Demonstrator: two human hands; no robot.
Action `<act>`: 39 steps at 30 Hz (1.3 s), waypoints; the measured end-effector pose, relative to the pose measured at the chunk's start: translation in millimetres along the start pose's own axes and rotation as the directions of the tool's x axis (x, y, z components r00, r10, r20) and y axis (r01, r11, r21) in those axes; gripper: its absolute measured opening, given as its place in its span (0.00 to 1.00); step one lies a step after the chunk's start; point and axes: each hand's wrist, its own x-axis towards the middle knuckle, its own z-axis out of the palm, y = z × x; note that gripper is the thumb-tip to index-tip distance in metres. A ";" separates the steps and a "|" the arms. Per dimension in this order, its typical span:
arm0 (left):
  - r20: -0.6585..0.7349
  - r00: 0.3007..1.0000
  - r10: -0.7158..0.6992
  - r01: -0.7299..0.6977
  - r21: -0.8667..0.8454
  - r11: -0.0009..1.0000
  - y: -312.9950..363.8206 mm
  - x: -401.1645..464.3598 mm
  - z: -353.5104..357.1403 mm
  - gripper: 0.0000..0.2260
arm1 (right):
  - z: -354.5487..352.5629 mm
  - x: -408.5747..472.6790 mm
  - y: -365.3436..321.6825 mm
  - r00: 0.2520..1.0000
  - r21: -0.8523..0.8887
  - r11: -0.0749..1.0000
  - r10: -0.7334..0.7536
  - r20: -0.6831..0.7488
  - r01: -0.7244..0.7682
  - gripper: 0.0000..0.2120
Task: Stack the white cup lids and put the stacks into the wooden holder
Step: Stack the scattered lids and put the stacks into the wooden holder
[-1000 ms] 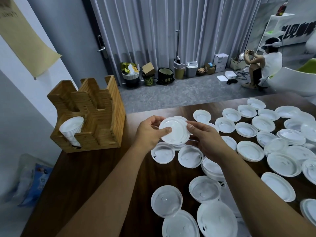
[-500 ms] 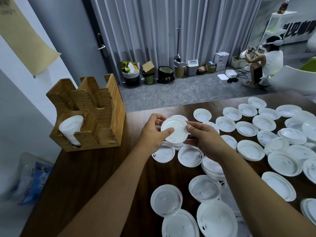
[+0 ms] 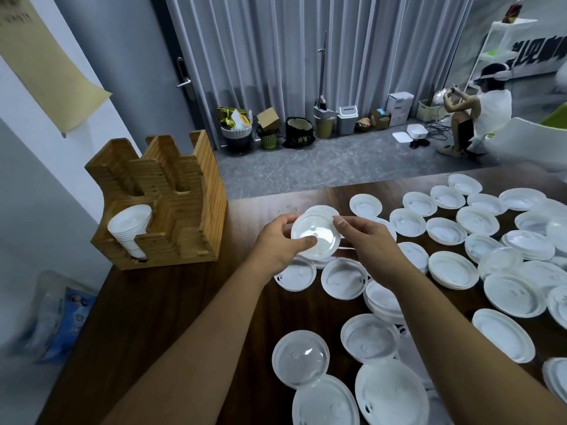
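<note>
Both hands hold one white cup lid [image 3: 319, 233] above the dark wooden table [image 3: 171, 302]. My left hand [image 3: 280, 243] grips its left rim, thumb on the lid's face. My right hand [image 3: 365, 240] pinches its right rim. Another lid shows just behind the held one. Several loose white lids [image 3: 454, 265] lie scattered over the table's right half and near edge. The wooden holder [image 3: 171, 204] stands at the table's left back corner. A stack of lids [image 3: 130, 230] lies on its side in the holder's front left slot.
The holder's other slots show no lids. A plastic bag [image 3: 58, 314] lies on the floor left of the table. Bins and boxes line the curtain at the back. A person squats on the floor at the far right, beside a white chair [image 3: 527, 142].
Both hands with the lid have shifted slightly to the left and away from me. The lid now faces me more squarely. The lids on the table have not moved.
</note>
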 end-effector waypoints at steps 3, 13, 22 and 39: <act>-0.030 1.000 0.007 -0.009 -0.073 0.997 0.4 0.7 -0.2 0.21 | -3.1 -1.7 0.1 0.997 0.089 0.996 0.002 0.072 -0.008 0.11; 0.042 0.999 0.022 -0.022 -0.005 1.000 7.3 -1.4 -3.7 0.27 | 4.4 -1.5 0.6 0.999 0.066 0.997 -0.025 -0.029 0.027 0.11; 0.084 0.993 0.079 -0.073 -0.075 0.994 4.3 -2.3 -6.9 0.16 | -2.4 0.4 -4.2 1.000 0.107 0.994 -0.013 -0.016 0.015 0.12; 0.071 0.984 -0.164 0.081 0.643 0.762 -31.4 11.5 -54.3 0.11 | -11.9 5.7 9.2 0.984 0.150 0.989 0.039 -0.172 -0.013 0.10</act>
